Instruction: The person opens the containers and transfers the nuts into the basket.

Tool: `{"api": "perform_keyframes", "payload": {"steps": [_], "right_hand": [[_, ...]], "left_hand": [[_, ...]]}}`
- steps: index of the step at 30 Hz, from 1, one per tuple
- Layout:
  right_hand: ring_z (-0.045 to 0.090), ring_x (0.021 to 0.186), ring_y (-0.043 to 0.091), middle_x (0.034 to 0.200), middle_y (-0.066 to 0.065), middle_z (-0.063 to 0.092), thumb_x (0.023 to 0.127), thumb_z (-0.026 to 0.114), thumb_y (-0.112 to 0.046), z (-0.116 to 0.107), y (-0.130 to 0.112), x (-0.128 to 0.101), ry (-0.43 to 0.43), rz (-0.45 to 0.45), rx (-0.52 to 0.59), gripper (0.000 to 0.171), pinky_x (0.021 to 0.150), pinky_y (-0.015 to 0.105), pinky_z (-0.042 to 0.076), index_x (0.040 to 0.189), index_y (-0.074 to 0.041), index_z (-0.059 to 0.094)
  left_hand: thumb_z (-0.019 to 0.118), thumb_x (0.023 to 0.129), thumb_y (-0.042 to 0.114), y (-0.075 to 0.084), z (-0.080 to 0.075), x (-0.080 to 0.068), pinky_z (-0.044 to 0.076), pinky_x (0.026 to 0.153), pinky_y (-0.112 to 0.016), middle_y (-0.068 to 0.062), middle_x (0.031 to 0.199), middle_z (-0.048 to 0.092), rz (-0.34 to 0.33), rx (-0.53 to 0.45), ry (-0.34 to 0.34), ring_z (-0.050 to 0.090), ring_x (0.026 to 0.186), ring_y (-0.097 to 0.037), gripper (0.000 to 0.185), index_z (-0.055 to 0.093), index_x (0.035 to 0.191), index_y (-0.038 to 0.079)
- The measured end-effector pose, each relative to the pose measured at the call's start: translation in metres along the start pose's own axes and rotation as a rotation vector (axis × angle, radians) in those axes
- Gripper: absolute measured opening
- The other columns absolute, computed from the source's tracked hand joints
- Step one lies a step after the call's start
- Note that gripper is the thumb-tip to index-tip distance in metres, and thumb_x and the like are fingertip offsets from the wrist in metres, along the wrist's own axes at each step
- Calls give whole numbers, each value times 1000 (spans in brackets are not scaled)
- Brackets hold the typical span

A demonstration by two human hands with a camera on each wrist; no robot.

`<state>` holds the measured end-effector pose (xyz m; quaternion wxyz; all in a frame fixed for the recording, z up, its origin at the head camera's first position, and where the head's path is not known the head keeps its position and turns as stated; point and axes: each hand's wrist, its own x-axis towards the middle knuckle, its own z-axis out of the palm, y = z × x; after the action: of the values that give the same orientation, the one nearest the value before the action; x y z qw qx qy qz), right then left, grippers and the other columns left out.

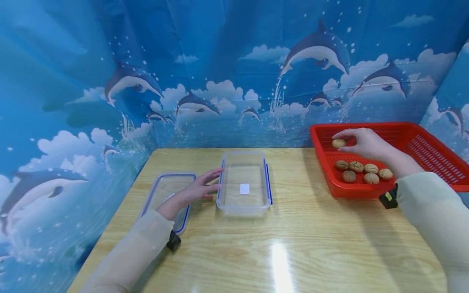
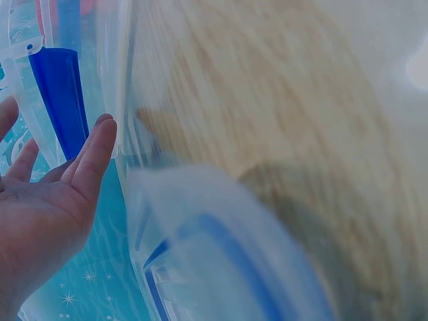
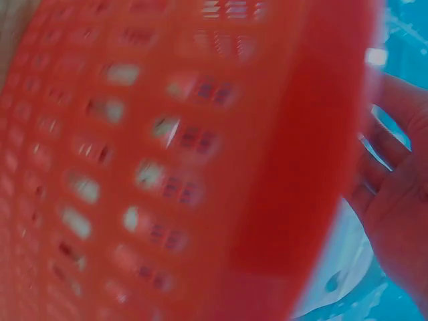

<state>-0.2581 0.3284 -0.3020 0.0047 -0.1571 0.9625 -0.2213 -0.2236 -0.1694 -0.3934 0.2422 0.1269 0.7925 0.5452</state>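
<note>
My right hand (image 1: pixel 366 143) pinches a walnut (image 1: pixel 338 143) between thumb and fingers, above the left side of a red plastic basket (image 1: pixel 324 173). Below it, several more walnuts (image 1: pixel 356 167) lie on the basket floor. In the right wrist view the basket wall (image 3: pixel 281 174) hides the fingertips of that hand (image 3: pixel 401 194). My left hand (image 1: pixel 199 188) has its fingers spread at the left side of a clear lidless container (image 1: pixel 243 207); whether they touch it I cannot tell. In the left wrist view a blue clip (image 2: pixel 60 100) shows beyond the fingers of that hand (image 2: pixel 53 207).
A clear lid (image 1: pixel 161 191) with a blue seal lies on the wooden table (image 1: pixel 311 244), partly under my left forearm. The container has a white label (image 1: pixel 244 189) and a blue clip along its right side. Behind the table hangs a dolphin-print curtain (image 1: pixel 227 53).
</note>
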Motion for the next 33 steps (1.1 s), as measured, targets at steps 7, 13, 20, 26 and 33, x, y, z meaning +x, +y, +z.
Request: {"api": "perform_keyframes", "payload": {"steps": [7, 13, 20, 26, 33], "right_hand": [[48, 109, 45, 121, 27, 56, 89, 70, -6, 0, 28, 6, -53, 72, 25, 44, 84, 58, 49, 130, 3, 56], [49, 108, 47, 120, 31, 56, 87, 71, -1, 4, 47, 7, -95, 78, 12, 43, 85, 59, 48, 126, 6, 58], [48, 108, 49, 121, 34, 55, 87, 68, 0, 15, 63, 7, -142, 75, -9, 40, 83, 59, 49, 125, 8, 57], [49, 104, 46, 120, 34, 54, 88, 68, -4, 26, 69, 5, -177, 95, -2, 44, 81, 57, 50, 128, 8, 55], [52, 99, 41, 116, 33, 56, 92, 63, -4, 33, 72, 10, -168, 48, -37, 37, 82, 59, 47, 126, 10, 56]], "left_hand": [[53, 102, 24, -1, 0, 0, 45, 99, -52, -9, 160, 18, -22, 3, 14, 27, 141, -34, 59, 27, 154, 25], [54, 101, 25, -2, 0, -1, 45, 98, -52, -9, 160, 19, -28, 13, 24, 27, 141, -34, 58, 29, 154, 27], [54, 102, 24, -4, -1, 0, 44, 99, -53, -11, 160, 18, -25, 5, 12, 26, 141, -35, 59, 28, 154, 25], [54, 101, 23, -3, 0, 1, 44, 99, -52, -10, 160, 18, -21, 0, 4, 28, 140, -35, 59, 28, 154, 25], [53, 102, 24, -3, -1, 1, 45, 98, -52, -11, 160, 18, -12, 5, 15, 29, 140, -37, 58, 28, 154, 25]]}}
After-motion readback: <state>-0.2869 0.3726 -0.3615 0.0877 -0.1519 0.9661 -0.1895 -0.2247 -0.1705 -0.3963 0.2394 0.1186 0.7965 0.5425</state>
